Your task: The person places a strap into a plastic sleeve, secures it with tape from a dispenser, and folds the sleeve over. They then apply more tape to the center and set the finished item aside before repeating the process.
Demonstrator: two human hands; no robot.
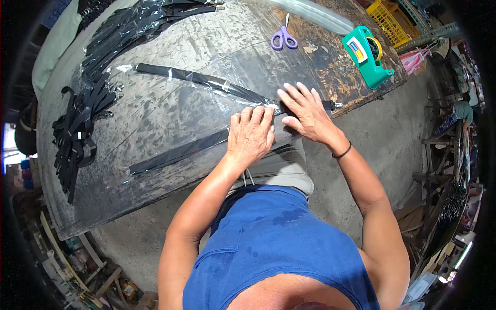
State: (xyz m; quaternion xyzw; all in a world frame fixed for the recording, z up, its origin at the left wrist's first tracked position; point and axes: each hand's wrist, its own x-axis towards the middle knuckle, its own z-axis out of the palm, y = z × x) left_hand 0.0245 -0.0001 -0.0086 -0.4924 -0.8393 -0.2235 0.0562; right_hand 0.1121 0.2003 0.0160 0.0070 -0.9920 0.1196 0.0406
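My left hand lies palm down on the near black strap in clear plastic, close to the table's front edge. To its right, my right hand rests with fingers spread over a black strap, whose end with a metal clip sticks out past the hand. Another plastic-wrapped black strap runs from the upper left down to the fingertips of both hands. What lies under the palms is hidden.
On the worn table are purple scissors, a green tape dispenser and clear plastic sleeves at the back right. A pile of wrapped straps and loose black straps lie left. A yellow crate stands beyond.
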